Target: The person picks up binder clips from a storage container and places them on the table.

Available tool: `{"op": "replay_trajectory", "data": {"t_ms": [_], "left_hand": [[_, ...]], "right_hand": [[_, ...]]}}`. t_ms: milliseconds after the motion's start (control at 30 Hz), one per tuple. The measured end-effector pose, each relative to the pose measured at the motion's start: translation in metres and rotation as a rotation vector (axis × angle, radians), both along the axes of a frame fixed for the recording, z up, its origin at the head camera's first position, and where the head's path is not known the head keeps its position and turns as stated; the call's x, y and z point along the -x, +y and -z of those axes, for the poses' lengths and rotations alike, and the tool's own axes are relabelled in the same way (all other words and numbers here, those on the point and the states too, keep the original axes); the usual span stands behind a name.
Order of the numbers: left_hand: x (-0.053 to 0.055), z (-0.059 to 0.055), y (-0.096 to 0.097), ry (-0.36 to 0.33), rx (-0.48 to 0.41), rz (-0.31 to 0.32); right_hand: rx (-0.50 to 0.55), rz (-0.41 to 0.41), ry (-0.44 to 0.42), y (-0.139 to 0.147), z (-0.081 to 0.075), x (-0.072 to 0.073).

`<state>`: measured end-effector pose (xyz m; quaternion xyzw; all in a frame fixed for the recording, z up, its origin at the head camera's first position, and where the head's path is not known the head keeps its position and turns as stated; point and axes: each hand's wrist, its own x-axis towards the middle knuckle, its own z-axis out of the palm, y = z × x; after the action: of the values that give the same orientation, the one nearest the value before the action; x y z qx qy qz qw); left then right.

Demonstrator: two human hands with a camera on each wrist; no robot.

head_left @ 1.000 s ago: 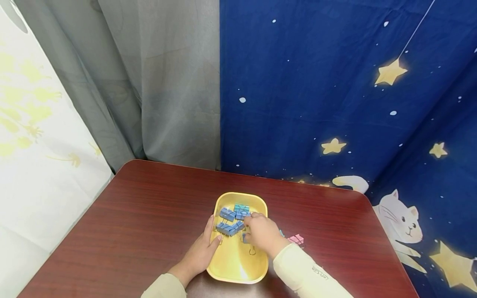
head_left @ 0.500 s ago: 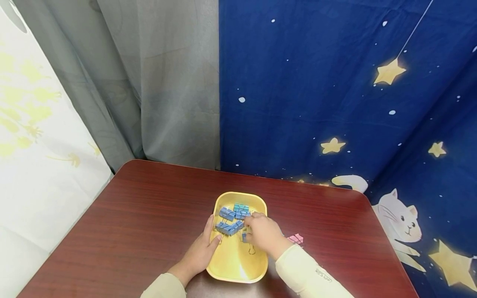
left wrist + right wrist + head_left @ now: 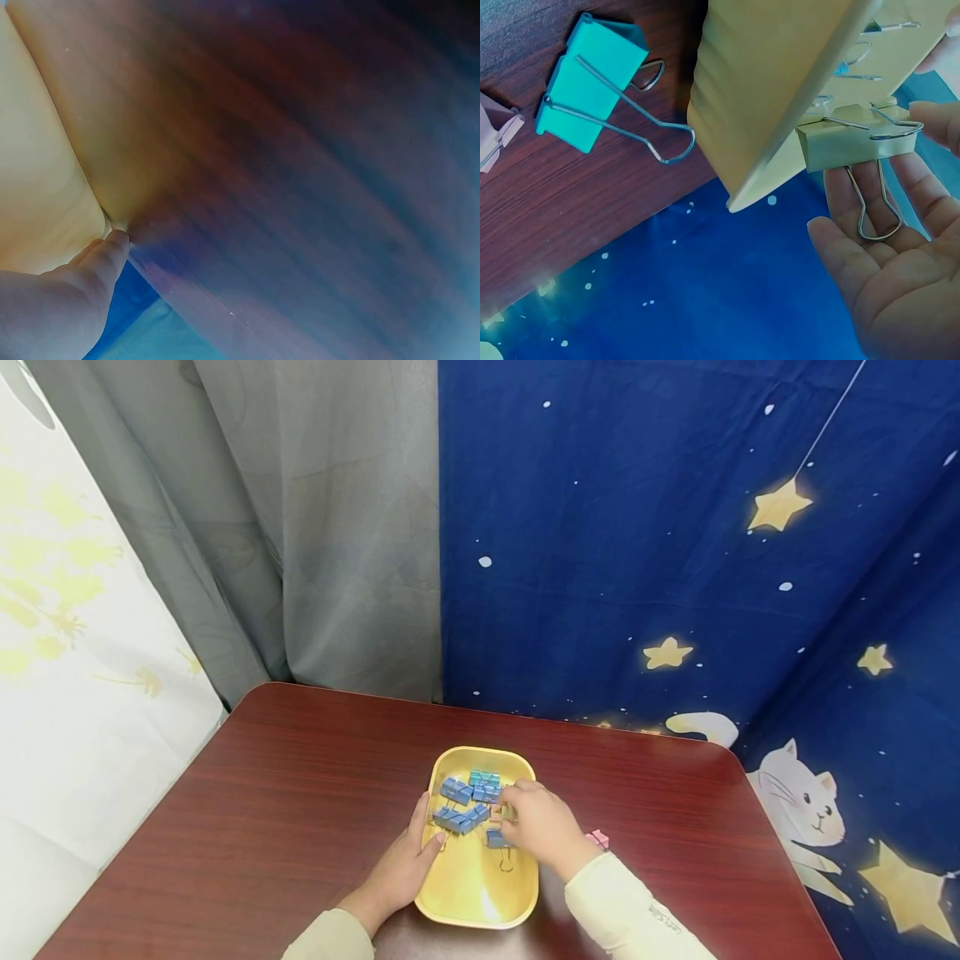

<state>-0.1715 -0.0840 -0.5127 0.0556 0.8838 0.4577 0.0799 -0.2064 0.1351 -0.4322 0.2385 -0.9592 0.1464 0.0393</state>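
My left hand (image 3: 401, 864) grips the left side of a yellow tray (image 3: 431, 903), thumb over the rim and fingers along the outside wall. In the left wrist view this hand (image 3: 64, 304) meets the tray's pale wall (image 3: 45, 180). Several blue binder clips (image 3: 456, 791) and a teal binder clip (image 3: 484, 778) lie inside the tray. Over its right side, my right hand (image 3: 542, 827) reaches in with curled fingers. In the right wrist view that hand (image 3: 900, 262) pinches a yellowish binder clip (image 3: 855, 142) between thumb and fingers, one wire handle lying over the fingers.
A pink binder clip (image 3: 597, 839) lies on the dark red table (image 3: 315, 802), right of the tray and partly behind the right wrist. Between it and the tray, a teal binder clip (image 3: 589, 86) shows in the right wrist view. Curtains (image 3: 360, 568) hang behind the table.
My right hand has shifted slightly right, uncovering more of a blue clip and a pinkish patch at its fingertips. It now hides more of the pink clip. The left hand stays put.
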Motion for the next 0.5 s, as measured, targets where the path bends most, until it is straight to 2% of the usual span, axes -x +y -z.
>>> {"op": "replay_trajectory", "data": {"t_ms": [233, 500], "left_hand": [[0.000, 0.000, 0.001, 0.003, 0.007, -0.004], [-0.001, 0.001, 0.001, 0.002, 0.007, -0.010]], "right_hand": [[0.013, 0.032, 0.045, 0.009, -0.003, 0.001], [0.058, 0.111, 0.043, 0.023, -0.010, -0.001]]}}
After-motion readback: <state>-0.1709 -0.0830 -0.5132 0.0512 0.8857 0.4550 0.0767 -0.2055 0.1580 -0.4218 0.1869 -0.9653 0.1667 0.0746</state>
